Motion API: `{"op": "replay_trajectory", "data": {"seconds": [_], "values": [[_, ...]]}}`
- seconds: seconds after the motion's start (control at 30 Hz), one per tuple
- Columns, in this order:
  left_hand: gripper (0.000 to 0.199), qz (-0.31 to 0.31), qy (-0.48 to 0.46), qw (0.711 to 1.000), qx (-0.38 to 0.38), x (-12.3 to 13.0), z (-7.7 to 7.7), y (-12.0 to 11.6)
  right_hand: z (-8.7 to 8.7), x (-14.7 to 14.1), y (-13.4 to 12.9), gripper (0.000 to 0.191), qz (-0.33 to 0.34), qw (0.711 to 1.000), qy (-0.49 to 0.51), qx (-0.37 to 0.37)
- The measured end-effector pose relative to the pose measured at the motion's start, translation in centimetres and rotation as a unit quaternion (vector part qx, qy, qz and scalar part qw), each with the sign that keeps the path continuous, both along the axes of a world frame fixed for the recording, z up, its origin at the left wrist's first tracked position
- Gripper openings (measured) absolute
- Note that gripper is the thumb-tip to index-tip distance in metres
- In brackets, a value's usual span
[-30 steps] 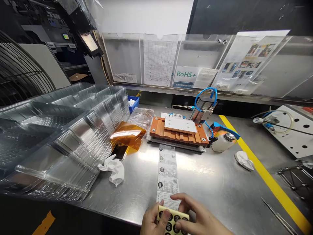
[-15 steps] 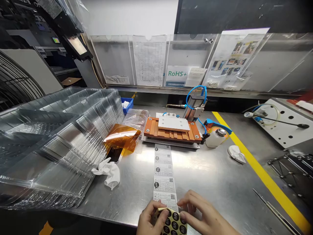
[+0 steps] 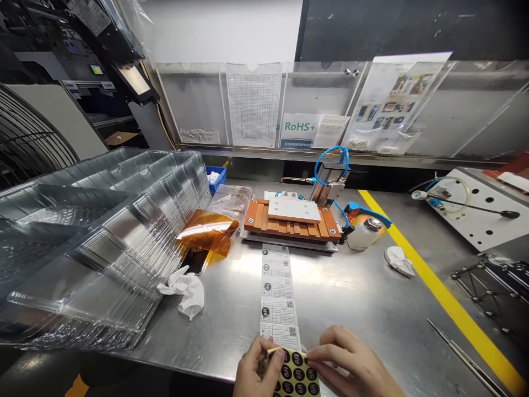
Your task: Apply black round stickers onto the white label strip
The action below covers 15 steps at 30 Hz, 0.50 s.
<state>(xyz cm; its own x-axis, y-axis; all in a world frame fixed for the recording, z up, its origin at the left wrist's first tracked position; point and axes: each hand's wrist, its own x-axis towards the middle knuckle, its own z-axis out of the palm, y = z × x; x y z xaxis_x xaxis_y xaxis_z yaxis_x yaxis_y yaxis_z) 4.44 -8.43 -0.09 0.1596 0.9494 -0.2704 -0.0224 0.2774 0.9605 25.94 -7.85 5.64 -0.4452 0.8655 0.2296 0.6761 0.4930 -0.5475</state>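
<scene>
Pinching a tan sticker sheet (image 3: 294, 375) printed with rows of round black "8月" stickers, both hands hold it up at the near edge of the steel workbench (image 3: 363, 314). The left hand (image 3: 253, 370) grips the sheet's left side between thumb and bent fingers, while the right hand (image 3: 345, 361) closes its thumb and fingertips on the upper right edge. The sheet sits over the near end of a long paper label strip (image 3: 278, 298); whether they touch cannot be told. The strip runs straight away across the steel, and each label carries a black "8月" circle and a QR code.

Its far end lies just short of a copper-coloured fixture (image 3: 255, 218) topped by a white plate (image 3: 294, 210), with a pneumatic cylinder (image 3: 328, 184) and blue air tubing (image 3: 330, 157) behind it. To the fixture's right stands a white bottle (image 3: 363, 237) with a metal cap, then a crumpled white glove (image 3: 399, 261) and a yellow floor-style line (image 3: 450, 303) on the bench. Tweezers (image 3: 463, 353) lie at the near right. On the left, a stack of clear plastic trays (image 3: 111, 242) towers beside an amber film (image 3: 206, 232), a clear bag (image 3: 231, 201), a white cloth (image 3: 185, 292) and a small blue bin (image 3: 215, 179).
</scene>
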Motion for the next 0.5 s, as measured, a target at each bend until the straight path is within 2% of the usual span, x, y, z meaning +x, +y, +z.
{"op": "replay_trajectory", "data": {"seconds": [0.1,0.17,0.3,0.37,0.4,0.47,0.5], "values": [[0.053,0.005,-0.01,1.0,-0.015,0.1,0.3,0.0,0.0,-0.2,-0.3,0.01,0.011,1.0,0.025,0.015],[0.054,0.012,-0.031,0.999,-0.039,0.2,0.7,0.0,0.2,-0.3,-0.4,0.009,0.015,0.995,0.097,-0.003],[0.054,0.019,-0.084,0.993,-0.075,0.2,1.2,0.2,0.6,-0.9,0.4,0.014,-0.065,0.959,0.258,-0.094],[0.051,0.012,-0.067,0.996,-0.058,0.2,0.7,0.1,0.4,-1.7,1.3,0.025,-0.119,0.926,0.303,-0.189],[0.048,0.009,-0.038,0.999,-0.033,0.2,0.3,-0.1,0.1,-2.2,1.9,0.032,-0.139,0.901,0.327,-0.249],[0.039,0.009,0.056,0.997,0.058,0.4,-1.0,-0.7,-0.7,-3.1,3.1,0.044,-0.16,0.843,0.376,-0.35],[0.035,0.005,0.109,0.986,0.124,0.4,-1.8,-1.1,-1.2,-3.5,3.8,0.048,-0.162,0.823,0.39,-0.379]]}}
